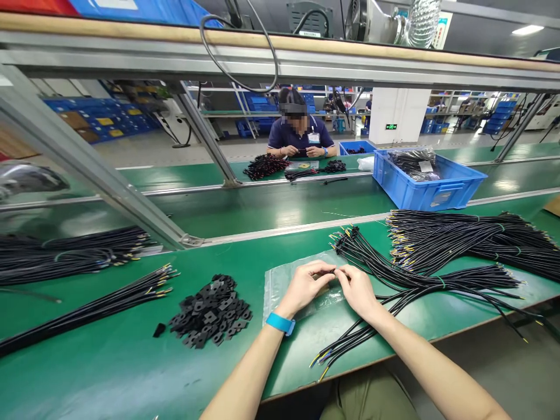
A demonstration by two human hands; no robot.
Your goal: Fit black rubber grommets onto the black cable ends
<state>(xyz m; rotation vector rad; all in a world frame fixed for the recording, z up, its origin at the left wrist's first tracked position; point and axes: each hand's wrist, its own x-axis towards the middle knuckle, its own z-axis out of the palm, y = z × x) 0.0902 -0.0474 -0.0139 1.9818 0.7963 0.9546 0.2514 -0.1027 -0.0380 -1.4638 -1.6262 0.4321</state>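
My left hand (pixel 306 284), with a blue band at the wrist, and my right hand (pixel 357 287) meet fingertip to fingertip over a clear plastic bag (pixel 276 284). Both are closed in a pinch around something small and dark, mostly hidden by the fingers. Beside my right hand lies a tied bundle of black cables (pixel 394 273) with small black parts at its far ends; some cables run beneath my right forearm. To the left of the bag is a heap of flat black pieces with holes (pixel 214 312), with a single piece (pixel 159 330) lying apart.
More black cables with stripped coloured ends (pixel 455 236) are stacked at the right, others (pixel 96 306) at the left. A blue crate (pixel 437 192) stands behind. A metal frame post (pixel 114 181) slants at the left. Across the bench a co-worker (pixel 301 137) handles small parts.
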